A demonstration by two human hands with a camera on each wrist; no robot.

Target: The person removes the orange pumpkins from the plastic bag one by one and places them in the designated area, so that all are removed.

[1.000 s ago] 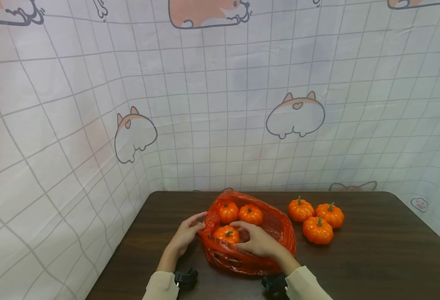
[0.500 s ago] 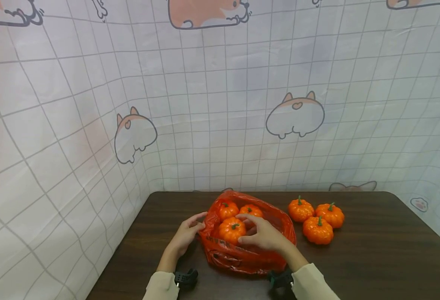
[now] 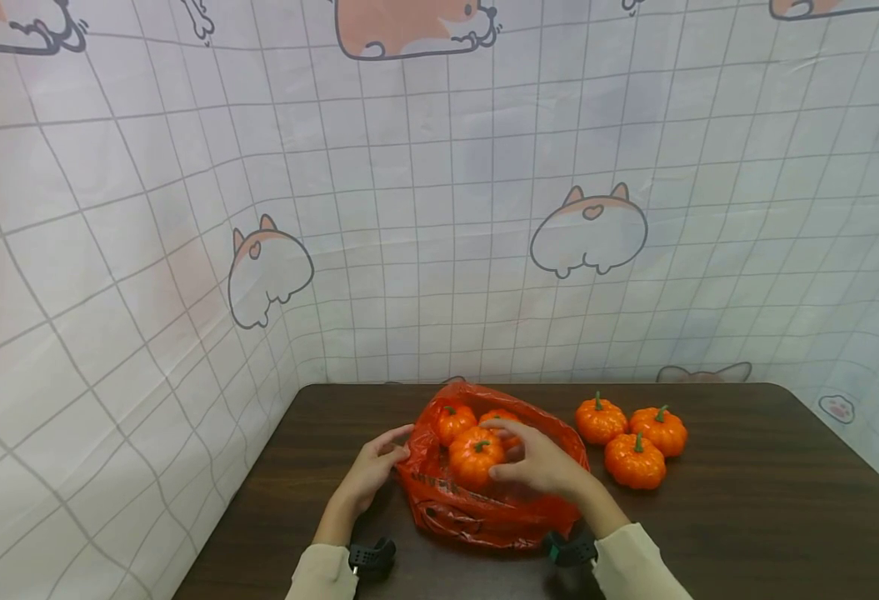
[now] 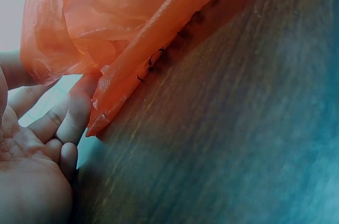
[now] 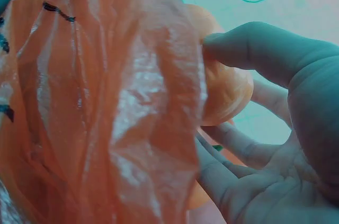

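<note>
A small orange pumpkin (image 3: pixel 475 457) with a green stem is held by my right hand (image 3: pixel 540 462), thumb on its near side and fingers at its far side. It is raised over the open mouth of a red plastic bag (image 3: pixel 484 521). In the right wrist view the bag's side hides part of this pumpkin (image 5: pixel 228 89). Two more pumpkins sit inside the bag: one at the back left (image 3: pixel 454 423), the other partly covered by my right hand. My left hand (image 3: pixel 367 475) holds the bag's left edge. The left wrist view shows its fingers (image 4: pixel 74 118) against the plastic.
Three pumpkins (image 3: pixel 636 461) stand clustered on the dark wooden table (image 3: pixel 754 508), right of the bag. Behind the table hangs a white gridded cloth (image 3: pixel 439 333) with cartoon dogs. Black straps with devices (image 3: pixel 372 557) are on both wrists.
My right hand has lifted its pumpkin from the front left of the bag and moved it up and to the right. The left hand stays in place at the bag's edge.
</note>
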